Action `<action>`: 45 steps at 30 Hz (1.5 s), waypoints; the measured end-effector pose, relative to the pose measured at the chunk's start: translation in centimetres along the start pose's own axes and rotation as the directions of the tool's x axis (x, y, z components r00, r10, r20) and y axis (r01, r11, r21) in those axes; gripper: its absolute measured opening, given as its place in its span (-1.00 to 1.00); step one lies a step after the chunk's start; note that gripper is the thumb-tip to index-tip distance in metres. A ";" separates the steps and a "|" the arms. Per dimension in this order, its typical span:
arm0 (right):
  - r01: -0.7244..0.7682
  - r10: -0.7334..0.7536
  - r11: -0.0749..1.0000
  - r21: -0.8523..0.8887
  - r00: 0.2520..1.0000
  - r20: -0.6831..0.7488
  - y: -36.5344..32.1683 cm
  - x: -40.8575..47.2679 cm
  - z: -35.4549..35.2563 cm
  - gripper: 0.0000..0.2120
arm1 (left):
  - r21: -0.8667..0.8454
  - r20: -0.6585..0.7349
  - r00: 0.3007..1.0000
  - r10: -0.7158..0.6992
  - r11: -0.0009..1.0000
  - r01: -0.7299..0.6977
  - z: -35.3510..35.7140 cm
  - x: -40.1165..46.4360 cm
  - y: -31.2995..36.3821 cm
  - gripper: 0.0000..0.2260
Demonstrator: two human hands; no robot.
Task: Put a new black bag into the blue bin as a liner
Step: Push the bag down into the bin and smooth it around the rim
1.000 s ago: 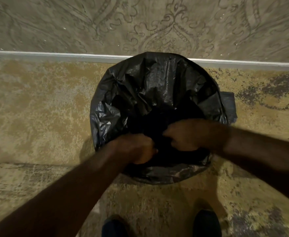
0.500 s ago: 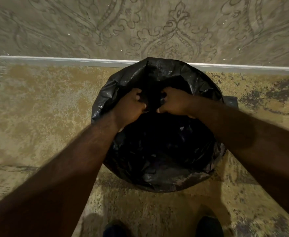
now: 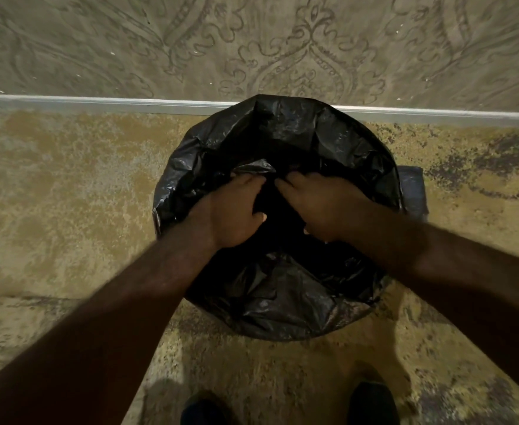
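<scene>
The black bag (image 3: 282,296), already draped over the blue bin (image 3: 413,191), is pressed inward by the left hand (image 3: 236,213) and right hand (image 3: 322,207), each grip clenched on film; deeper seating is judged next.

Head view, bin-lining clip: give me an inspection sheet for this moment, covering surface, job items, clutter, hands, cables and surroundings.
Surface: mottled tan floor with dark patches at right.
Job's things: black bag spread over the mouth of the bin, crumpled, draped over the rim all round; only a small part of the blue bin shows at right.
Clutter: nothing seen.
Hands: left hand and right hand are both down inside the bag's opening, side by side, fingers reaching into the plastic; whether they grip it cannot be told.
Cables: nothing seen.
Surroundings: patterned wall with a pale skirting strip right behind the bin; dark shoe tips at bottom edge.
</scene>
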State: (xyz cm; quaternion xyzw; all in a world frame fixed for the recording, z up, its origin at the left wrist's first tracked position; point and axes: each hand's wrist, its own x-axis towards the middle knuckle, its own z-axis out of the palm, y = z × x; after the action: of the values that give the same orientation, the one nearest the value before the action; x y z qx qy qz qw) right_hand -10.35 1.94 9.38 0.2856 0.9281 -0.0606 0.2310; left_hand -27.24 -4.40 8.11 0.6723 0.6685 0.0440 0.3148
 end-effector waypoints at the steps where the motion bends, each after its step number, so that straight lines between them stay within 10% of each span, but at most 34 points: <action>1: 0.088 -0.096 0.990 -0.108 0.993 -0.073 -0.4 0.3 0.0 -0.48 | 0.121 0.029 0.999 0.036 0.992 -0.040 0.3 0.0 0.4 -0.54; 8: 0.331 -0.364 0.855 -0.400 0.931 -0.007 0.7 3.1 0.0 -0.63 | 0.223 0.373 0.867 -0.332 0.938 0.264 3.5 1.4 2.3 -0.19; 15: 0.381 -0.384 0.849 -0.367 0.921 0.066 1.1 4.6 0.2 -0.65 | 0.391 0.118 0.938 -0.327 0.883 0.259 3.4 0.7 1.8 -0.13; 29: 0.145 -0.041 0.942 -0.304 0.945 0.324 0.9 4.0 0.8 -0.13 | 0.451 0.218 0.913 -0.344 0.865 0.218 3.9 0.2 1.2 -0.21; 33: 0.106 -0.079 0.985 -0.134 0.978 0.191 -0.8 2.8 0.0 -0.66 | 0.368 0.185 0.943 -0.278 0.909 0.196 2.7 -0.2 2.7 -0.63; 36: -0.088 0.098 0.994 -0.070 0.984 0.150 -2.4 1.1 0.0 -0.67 | 0.460 0.108 0.964 -0.242 0.872 0.167 2.3 -0.9 2.9 -0.77; 45: -0.318 0.379 0.925 -0.206 0.756 0.533 -5.5 -2.2 1.8 -0.03 | 0.584 0.169 0.961 -0.221 0.808 0.083 2.4 -1.8 0.0 -0.14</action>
State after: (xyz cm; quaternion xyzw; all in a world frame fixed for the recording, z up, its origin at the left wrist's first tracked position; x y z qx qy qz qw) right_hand -11.17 -4.18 8.72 0.4102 0.7502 -0.0502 0.5161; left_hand -26.27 -6.93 6.85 0.6800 0.6619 -0.2614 0.1764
